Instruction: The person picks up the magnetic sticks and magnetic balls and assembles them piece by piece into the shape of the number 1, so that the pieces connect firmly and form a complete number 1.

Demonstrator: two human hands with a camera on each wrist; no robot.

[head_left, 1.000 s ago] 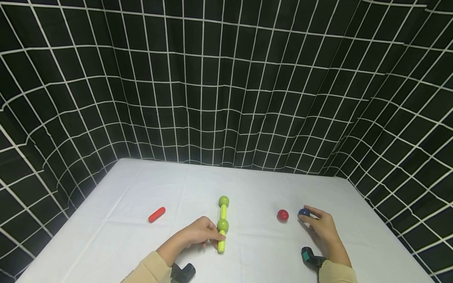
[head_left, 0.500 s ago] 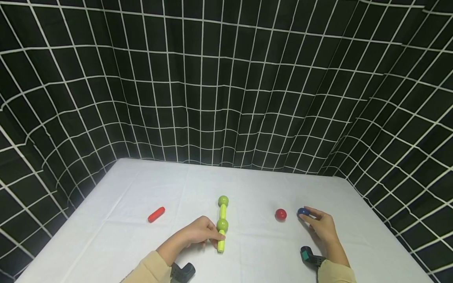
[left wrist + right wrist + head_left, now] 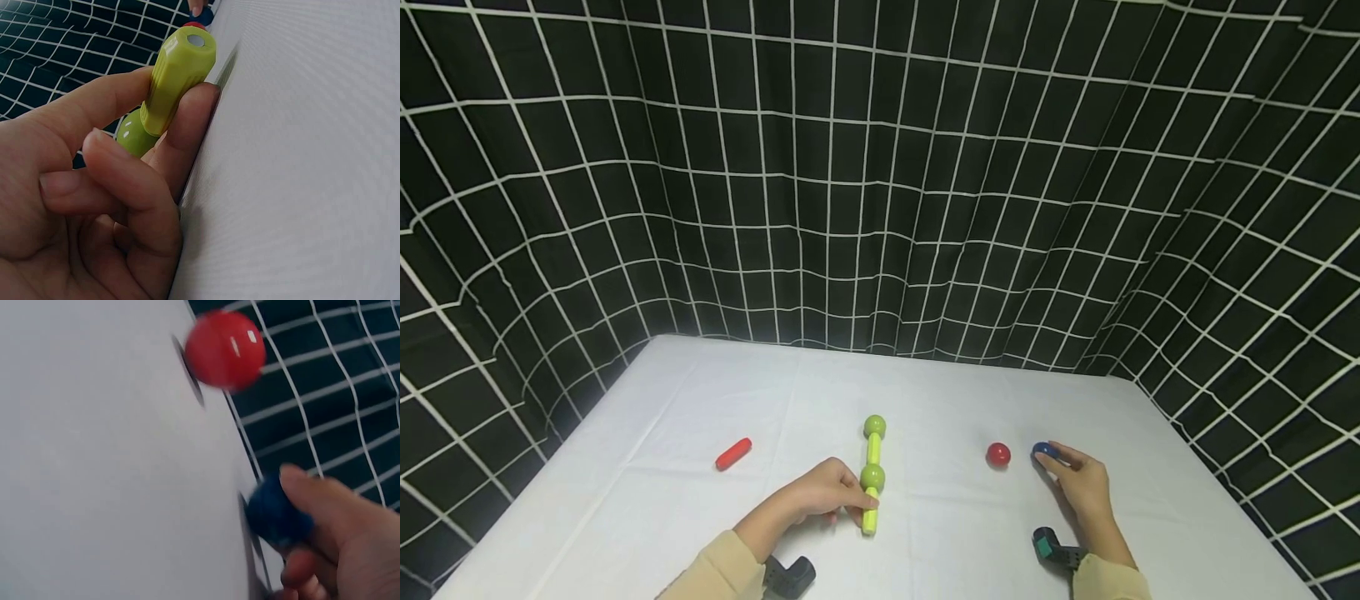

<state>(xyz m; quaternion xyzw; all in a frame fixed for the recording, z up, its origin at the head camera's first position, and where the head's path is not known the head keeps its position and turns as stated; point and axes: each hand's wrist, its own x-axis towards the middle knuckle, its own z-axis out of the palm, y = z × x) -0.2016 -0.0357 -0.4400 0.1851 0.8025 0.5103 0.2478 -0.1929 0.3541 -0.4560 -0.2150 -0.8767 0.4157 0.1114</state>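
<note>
A chain of two green balls (image 3: 873, 477) and two yellow-green rods lies on the white table. My left hand (image 3: 829, 492) pinches the near rod (image 3: 175, 75) between thumb and a finger; its end shows a round silvery spot. At the right, my right hand (image 3: 1084, 483) pinches a dark blue ball (image 3: 278, 512) between thumb and fingers, close to the table surface; the fingers hide part of it. Left of that ball sits a glossy red ball (image 3: 998, 455), apart from it and also seen large in the right wrist view.
A short red rod (image 3: 733, 454) lies on the table's left part. Dark cloth with a white grid (image 3: 880, 208) hangs behind and at both sides of the white table (image 3: 940, 550). Black wrist devices (image 3: 790, 577) sit on both wrists.
My right hand has hardly shifted, still pinching the blue ball. The red ball shifted slightly left, then back. The left hand and the green chain stay in place.
</note>
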